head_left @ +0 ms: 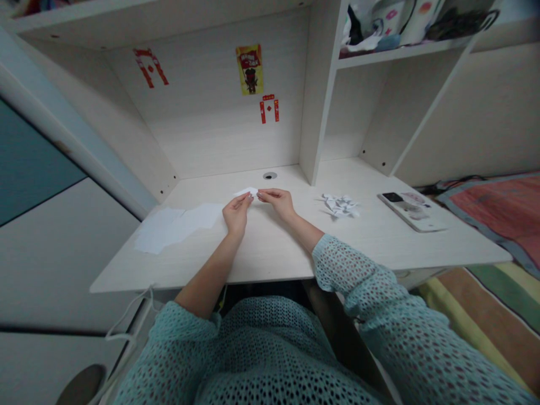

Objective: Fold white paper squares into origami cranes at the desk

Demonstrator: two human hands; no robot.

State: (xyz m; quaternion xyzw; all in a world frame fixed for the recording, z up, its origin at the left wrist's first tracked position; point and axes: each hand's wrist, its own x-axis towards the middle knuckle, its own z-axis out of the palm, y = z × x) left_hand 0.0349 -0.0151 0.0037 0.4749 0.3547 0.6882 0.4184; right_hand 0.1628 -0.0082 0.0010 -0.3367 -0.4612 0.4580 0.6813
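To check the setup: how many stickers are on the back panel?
3: a red sticker at left, a yellow sticker centre, a small red sticker below-right of it. Others could be hidden.

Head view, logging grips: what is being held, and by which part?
A small white paper, pinched at its right end by the left hand. Whether the right hand, its fingertips right beside that end, also grips it cannot be told.
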